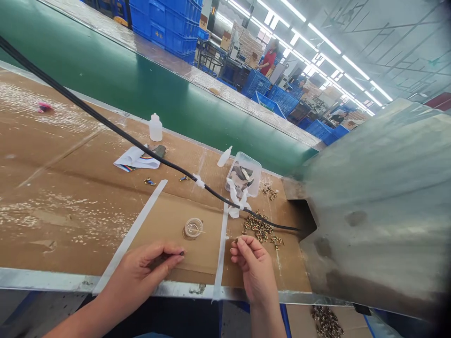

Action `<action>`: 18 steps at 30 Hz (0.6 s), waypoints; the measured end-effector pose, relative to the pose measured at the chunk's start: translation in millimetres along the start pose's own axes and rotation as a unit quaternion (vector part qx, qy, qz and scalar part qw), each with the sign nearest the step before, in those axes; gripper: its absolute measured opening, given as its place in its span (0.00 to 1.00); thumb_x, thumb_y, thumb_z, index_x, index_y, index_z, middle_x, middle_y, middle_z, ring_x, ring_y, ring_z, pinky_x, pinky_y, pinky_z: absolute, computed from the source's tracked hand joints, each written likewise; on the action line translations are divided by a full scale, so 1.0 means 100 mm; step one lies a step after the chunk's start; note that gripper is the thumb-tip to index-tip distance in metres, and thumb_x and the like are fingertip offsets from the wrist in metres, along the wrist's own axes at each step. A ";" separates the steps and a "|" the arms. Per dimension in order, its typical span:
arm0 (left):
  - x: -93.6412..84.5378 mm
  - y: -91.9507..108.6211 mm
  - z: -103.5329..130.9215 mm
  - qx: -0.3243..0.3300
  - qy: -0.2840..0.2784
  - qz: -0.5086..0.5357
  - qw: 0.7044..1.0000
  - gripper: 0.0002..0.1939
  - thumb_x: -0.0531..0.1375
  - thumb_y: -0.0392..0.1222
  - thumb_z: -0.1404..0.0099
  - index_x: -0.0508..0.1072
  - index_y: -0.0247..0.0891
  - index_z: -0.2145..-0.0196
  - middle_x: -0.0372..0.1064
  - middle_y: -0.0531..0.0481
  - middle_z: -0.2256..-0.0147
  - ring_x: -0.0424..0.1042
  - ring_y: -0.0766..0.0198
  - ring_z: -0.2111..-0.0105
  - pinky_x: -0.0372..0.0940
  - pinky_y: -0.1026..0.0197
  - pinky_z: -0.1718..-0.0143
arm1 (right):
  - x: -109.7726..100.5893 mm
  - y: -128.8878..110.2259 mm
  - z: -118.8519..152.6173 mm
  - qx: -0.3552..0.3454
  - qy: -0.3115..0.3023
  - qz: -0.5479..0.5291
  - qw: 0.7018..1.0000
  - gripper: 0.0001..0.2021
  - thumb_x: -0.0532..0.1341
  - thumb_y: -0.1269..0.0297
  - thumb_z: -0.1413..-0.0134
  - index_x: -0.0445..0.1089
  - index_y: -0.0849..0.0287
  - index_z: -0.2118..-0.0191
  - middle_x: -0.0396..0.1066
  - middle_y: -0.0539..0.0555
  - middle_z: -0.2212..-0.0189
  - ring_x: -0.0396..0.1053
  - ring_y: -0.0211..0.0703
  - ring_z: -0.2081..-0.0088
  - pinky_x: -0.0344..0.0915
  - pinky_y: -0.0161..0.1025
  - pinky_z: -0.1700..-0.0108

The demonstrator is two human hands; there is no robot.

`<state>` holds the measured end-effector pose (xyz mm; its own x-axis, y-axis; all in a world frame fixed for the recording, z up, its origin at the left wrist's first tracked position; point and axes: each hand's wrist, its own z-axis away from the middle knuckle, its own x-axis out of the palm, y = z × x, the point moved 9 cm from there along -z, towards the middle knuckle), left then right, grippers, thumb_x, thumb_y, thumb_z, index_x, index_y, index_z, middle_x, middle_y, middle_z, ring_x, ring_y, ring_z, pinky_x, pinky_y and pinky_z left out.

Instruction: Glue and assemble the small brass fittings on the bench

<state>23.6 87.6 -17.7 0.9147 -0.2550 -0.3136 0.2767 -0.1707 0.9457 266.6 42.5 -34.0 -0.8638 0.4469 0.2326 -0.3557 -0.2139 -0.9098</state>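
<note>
My left hand is closed in a pinch on a small dark part, too tiny to name, above the taped cardboard sheet. My right hand is also pinched, thumb against fingers, just right of the white tape strip. A small dark bit seems to show at its fingertips, but its kind is unclear. Between and beyond the hands stands a small round clear cup with a thin stick in it. Close behind my right hand lies a pile of small brass-and-black parts.
A black cable crosses above the bench. Behind are a clear plastic box, a white squeeze bottle, a small dropper bottle and folded paper. A metal housing bounds the right; a green conveyor runs beyond.
</note>
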 end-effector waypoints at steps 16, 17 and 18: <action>0.03 0.16 0.02 0.034 -0.040 0.007 0.999 0.07 0.56 0.38 0.35 0.75 0.39 0.64 0.76 0.52 0.68 0.75 0.65 0.67 0.68 0.67 0.65 | 0.79 0.39 0.38 0.054 -0.117 0.017 0.991 0.12 0.69 0.57 0.53 0.71 0.60 0.69 0.70 0.48 0.79 0.69 0.33 0.76 0.67 0.29 0.72; 0.04 0.17 0.02 0.033 -0.042 0.009 0.999 0.07 0.56 0.38 0.35 0.75 0.39 0.64 0.76 0.52 0.68 0.75 0.65 0.67 0.68 0.67 0.65 | 0.80 0.36 0.39 0.039 -0.116 0.040 0.992 0.12 0.69 0.56 0.52 0.71 0.60 0.69 0.70 0.48 0.78 0.69 0.34 0.76 0.67 0.30 0.71; 0.03 0.18 0.01 0.031 -0.042 0.010 0.999 0.07 0.56 0.38 0.35 0.75 0.39 0.64 0.76 0.51 0.68 0.75 0.64 0.67 0.68 0.66 0.65 | 0.80 0.34 0.40 0.024 -0.114 0.061 0.991 0.12 0.68 0.56 0.51 0.72 0.60 0.68 0.70 0.49 0.78 0.69 0.35 0.75 0.68 0.31 0.70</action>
<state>31.2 82.4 -2.3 0.8911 -0.3379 -0.3027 0.2370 -0.2223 0.9457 171.6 36.5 -32.9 -0.9579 0.2084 0.1977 -0.2547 -0.2978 -0.9200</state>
